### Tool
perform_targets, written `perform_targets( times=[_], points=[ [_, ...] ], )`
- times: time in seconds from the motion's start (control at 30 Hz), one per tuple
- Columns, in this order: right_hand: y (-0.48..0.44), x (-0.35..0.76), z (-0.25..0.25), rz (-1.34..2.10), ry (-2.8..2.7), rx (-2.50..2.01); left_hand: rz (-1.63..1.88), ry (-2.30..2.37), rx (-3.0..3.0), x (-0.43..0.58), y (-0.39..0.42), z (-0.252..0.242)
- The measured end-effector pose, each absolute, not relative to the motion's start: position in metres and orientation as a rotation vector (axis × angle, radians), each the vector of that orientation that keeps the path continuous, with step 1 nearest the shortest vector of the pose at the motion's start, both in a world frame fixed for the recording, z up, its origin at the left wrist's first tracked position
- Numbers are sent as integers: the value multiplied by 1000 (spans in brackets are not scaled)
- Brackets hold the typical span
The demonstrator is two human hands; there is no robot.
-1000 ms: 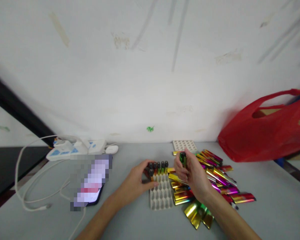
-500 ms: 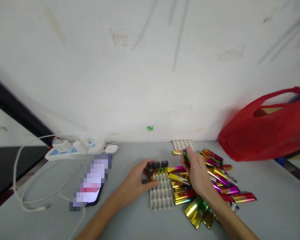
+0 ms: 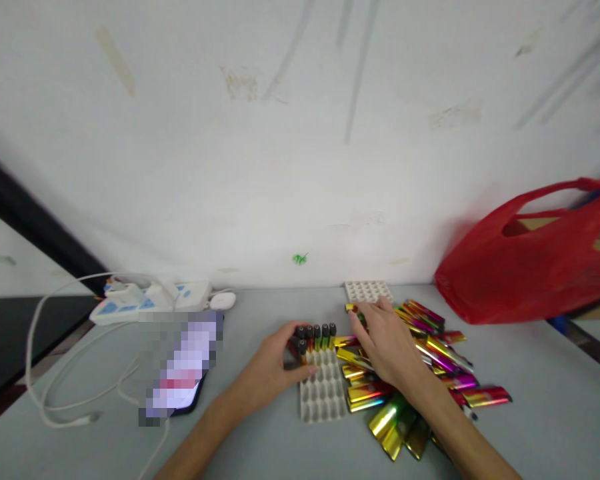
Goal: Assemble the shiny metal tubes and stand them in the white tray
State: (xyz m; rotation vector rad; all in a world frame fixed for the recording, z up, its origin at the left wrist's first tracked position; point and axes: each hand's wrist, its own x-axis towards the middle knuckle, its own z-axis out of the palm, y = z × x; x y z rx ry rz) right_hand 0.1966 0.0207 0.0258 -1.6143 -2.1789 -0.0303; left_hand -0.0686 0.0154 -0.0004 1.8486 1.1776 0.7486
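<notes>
My left hand (image 3: 270, 360) curls round the far left of a pale grid tray (image 3: 324, 400), its thumb on the tray and its fingers behind the upright pieces. Several slim shiny pieces (image 3: 325, 337) with black tops, which look like lighters, stand in the far rows of the tray. My right hand (image 3: 387, 340) is palm down above the far left of a pile of similar metallic pieces (image 3: 393, 420). A dark green piece (image 3: 363, 319) shows between its thumb and fingers, mostly hidden by the hand.
A second pale grid tray (image 3: 367, 291) lies by the wall. At the right stands a red bag (image 3: 510, 267). A phone (image 3: 185, 367), a power strip (image 3: 150, 300) with plugs, a white charger case (image 3: 223, 301) and loose white cables (image 3: 55, 421) occupy the left.
My right hand has turned palm down and moved slightly left, so the green piece it holds is now mostly covered. My left hand and the near tray stay in place.
</notes>
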Motion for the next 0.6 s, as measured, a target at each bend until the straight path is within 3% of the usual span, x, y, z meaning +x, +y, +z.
perform_targets(
  times=[0.6],
  points=[
    [15,191,26,-150,-2171,-1692,762,1163,1840,-68,16,1]
  ],
)
